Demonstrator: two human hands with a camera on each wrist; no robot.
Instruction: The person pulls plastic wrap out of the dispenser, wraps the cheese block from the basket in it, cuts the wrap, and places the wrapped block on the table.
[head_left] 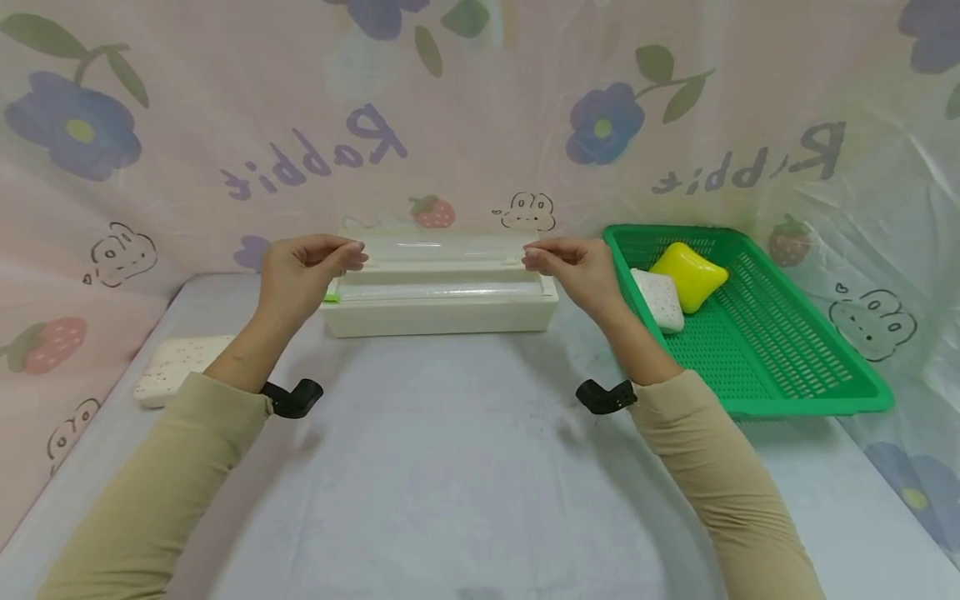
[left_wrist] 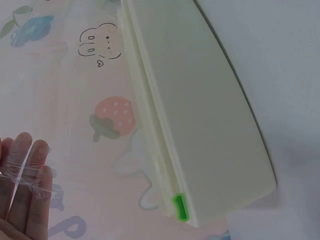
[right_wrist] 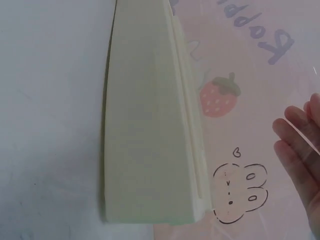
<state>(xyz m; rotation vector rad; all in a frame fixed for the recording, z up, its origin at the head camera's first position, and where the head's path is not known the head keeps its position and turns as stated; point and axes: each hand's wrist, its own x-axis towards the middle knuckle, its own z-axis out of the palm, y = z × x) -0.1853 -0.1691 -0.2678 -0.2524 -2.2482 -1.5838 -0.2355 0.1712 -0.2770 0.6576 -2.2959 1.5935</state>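
The left hand [head_left: 298,271] and right hand [head_left: 579,271] pinched clear cling film [head_left: 442,247] between them, above the cream wrap dispenser [head_left: 442,320], which stood on a white table [head_left: 450,467] before pink sheeting [head_left: 292,75] printed with flowers, rabbits and strawberries.

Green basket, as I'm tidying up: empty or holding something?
Not empty: the green basket holds a yellow pillow-shaped object and a white speckled block.
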